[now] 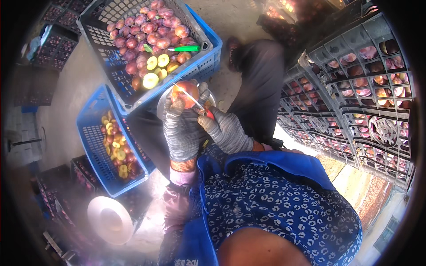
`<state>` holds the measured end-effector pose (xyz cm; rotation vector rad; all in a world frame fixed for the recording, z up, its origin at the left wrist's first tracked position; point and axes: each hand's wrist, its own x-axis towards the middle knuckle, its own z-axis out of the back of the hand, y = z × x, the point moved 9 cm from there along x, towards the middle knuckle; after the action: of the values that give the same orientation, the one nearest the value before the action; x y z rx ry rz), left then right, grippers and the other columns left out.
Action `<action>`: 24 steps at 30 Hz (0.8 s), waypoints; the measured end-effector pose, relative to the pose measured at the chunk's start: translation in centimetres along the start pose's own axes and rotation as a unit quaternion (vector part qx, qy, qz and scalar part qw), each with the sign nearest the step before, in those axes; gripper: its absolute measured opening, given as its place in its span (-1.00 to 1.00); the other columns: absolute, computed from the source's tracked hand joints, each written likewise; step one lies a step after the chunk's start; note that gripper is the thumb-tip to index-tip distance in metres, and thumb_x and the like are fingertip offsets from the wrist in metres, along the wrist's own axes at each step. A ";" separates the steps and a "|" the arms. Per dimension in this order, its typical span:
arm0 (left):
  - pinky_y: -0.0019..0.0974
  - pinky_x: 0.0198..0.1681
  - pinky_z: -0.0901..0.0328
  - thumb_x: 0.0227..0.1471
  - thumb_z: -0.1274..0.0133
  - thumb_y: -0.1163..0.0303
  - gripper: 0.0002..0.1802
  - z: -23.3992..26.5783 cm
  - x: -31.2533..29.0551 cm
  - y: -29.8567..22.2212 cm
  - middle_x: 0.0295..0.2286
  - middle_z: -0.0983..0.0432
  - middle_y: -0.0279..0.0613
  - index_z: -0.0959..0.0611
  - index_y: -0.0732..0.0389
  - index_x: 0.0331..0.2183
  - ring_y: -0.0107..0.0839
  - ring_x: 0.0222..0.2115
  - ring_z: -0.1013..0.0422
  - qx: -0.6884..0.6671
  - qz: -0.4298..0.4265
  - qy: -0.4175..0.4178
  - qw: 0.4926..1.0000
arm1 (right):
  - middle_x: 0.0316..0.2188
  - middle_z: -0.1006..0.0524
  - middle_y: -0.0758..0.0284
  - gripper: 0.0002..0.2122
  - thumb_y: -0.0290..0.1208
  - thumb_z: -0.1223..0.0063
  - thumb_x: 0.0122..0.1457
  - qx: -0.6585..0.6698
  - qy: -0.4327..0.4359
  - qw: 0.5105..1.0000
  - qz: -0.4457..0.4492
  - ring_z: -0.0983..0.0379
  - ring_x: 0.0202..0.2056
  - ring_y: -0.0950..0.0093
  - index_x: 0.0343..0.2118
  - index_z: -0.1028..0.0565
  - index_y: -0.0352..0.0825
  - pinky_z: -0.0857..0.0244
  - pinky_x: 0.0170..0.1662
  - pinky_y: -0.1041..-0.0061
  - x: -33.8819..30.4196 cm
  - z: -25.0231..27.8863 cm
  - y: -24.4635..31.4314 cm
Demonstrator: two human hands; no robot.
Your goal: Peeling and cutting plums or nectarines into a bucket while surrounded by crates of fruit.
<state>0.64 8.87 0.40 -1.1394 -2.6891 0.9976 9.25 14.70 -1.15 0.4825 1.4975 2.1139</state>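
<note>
A red plum (181,95) sits in my gloved left hand (182,135), whose fingers wrap round it from below. My right hand (229,133), also in a grey knit glove, closes on a red-handled knife (208,114). The thin blade lies across the plum's upper face. Behind both hands shows the rim of a pale round bowl (162,103), mostly hidden. Just beyond, a grey crate (98,42) contains many whole plums (148,29), several yellow cut halves (151,80) and a green-handled knife (186,48).
That crate rests on a blue one (213,48). Left of my knees, another blue crate (91,133) holds cut plums (119,153). Stacked black crates (346,111) full of plums rise on the right. A white round, dish-like thing (111,220) lies lower left.
</note>
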 end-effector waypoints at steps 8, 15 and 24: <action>-0.15 0.04 -0.23 0.01 -0.06 0.25 -0.39 -0.8 -0.2 -0.2 -0.06 -0.33 0.04 -0.28 0.34 0.03 -0.18 -0.06 -0.33 0.124 -0.040 0.051 0.990 | -0.62 -0.47 0.04 -0.62 -0.06 0.03 0.12 -0.050 -0.022 0.997 0.053 -0.47 -0.52 0.10 -0.33 -0.44 -0.37 -0.35 -0.46 0.23 0.2 0.0 -0.5; -0.39 -0.29 -0.32 0.03 0.03 0.02 -0.44 -1.3 -0.4 0.0 -0.27 -0.48 -0.08 -0.45 0.32 -0.13 -0.40 -0.34 -0.41 0.203 0.014 0.018 0.979 | -0.65 -0.46 0.06 -0.60 -0.06 0.02 0.11 -0.033 -0.054 0.998 0.025 -0.46 -0.55 0.10 -0.35 -0.43 -0.41 -0.34 -0.49 0.23 -0.3 0.3 -0.9; -0.41 -0.25 -0.27 0.08 0.03 0.27 -0.61 -0.4 -0.5 -1.6 -0.33 -0.44 -0.17 -0.42 0.37 -0.14 -0.48 -0.36 -0.35 0.380 -0.100 -0.019 0.920 | -0.48 -0.50 0.04 -0.70 -0.21 0.04 0.13 -0.065 0.010 0.997 -0.049 -0.47 -0.35 0.09 -0.23 -0.44 -0.37 -0.35 -0.34 0.32 -0.5 0.2 -1.2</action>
<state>0.12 7.95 1.76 -0.6660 -2.0208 1.7846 10.03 14.88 -2.19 0.3346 1.3556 2.1276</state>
